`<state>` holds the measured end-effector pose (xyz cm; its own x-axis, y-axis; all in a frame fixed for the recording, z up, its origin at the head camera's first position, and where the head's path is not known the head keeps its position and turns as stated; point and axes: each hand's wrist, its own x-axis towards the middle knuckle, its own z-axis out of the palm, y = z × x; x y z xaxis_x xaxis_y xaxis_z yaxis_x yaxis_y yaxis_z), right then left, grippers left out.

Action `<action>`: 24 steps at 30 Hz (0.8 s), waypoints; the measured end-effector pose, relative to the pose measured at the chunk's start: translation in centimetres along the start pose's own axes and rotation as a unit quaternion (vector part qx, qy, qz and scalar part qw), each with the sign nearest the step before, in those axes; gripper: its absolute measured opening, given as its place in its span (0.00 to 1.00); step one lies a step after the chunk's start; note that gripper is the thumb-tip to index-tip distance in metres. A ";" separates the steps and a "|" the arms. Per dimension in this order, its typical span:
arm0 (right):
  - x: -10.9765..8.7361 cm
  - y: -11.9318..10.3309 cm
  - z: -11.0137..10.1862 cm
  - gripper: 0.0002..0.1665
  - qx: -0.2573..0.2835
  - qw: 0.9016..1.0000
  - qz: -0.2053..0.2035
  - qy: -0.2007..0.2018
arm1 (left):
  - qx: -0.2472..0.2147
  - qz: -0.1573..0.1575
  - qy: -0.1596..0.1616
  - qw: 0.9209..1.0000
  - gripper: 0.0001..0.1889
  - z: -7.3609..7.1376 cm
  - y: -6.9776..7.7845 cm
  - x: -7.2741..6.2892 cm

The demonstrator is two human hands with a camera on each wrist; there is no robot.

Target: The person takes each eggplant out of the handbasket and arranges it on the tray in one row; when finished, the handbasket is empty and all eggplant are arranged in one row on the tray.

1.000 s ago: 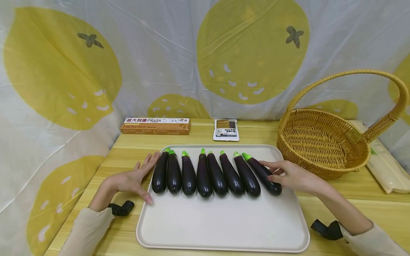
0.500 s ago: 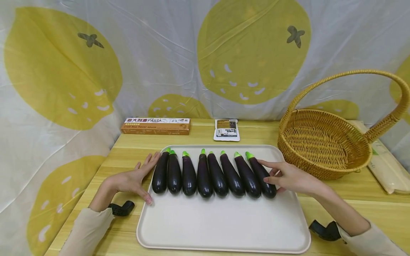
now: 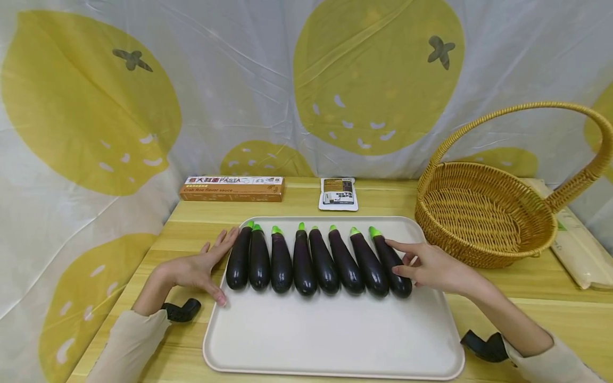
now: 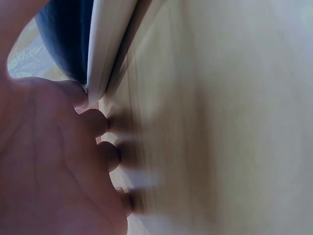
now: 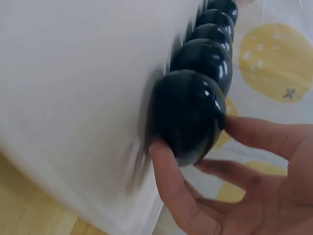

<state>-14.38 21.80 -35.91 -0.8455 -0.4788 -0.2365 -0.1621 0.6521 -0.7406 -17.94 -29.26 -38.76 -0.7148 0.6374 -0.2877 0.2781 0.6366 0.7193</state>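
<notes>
Several dark purple eggplants [image 3: 306, 266] with green stem ends lie side by side on a pale rectangular tray [image 3: 330, 338]. My right hand [image 3: 433, 266] holds the rightmost eggplant [image 3: 392, 260]. In the right wrist view, thumb and fingers reach around that eggplant's rounded end [image 5: 188, 115], touching it on both sides. My left hand [image 3: 198, 268] rests spread at the tray's left edge, beside the leftmost eggplant [image 3: 238, 263]. In the left wrist view, the left palm [image 4: 49, 156] faces the camera by the tray's outer side [image 4: 110, 44], with no object held.
A wicker basket [image 3: 479, 213] with a tall handle stands behind the tray at the right, next to a long pale package [image 3: 581, 250]. At the back lie a pasta box [image 3: 232, 190] and a small pouch [image 3: 338, 194]. A lemon-print cloth [image 3: 268, 69] hangs behind the table.
The rightmost eggplant's lower end has swung left, bringing it in line with its neighbour. My right hand shifted slightly left with it. My left hand stays in place.
</notes>
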 end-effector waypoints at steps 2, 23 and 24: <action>0.0 0.2 -0.1 0.41 0.003 1.000 -0.002 -0.008 | 0.001 -0.001 0.000 1.000 0.80 0.0 0.0 0.0; -0.4 0.8 -0.9 0.41 0.031 0.999 0.003 -0.036 | 0.008 0.000 0.010 1.000 0.80 0.0 -0.3 0.0; -0.4 0.8 -0.9 0.41 0.033 0.999 0.001 -0.038 | 0.007 0.000 0.010 1.000 0.80 0.0 -0.3 0.0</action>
<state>-14.66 23.04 -35.84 -0.8038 -0.5229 -0.2837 -0.1246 0.6142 -0.7792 -18.02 -29.42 -39.02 -0.7271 0.6288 -0.2755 0.2867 0.6428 0.7104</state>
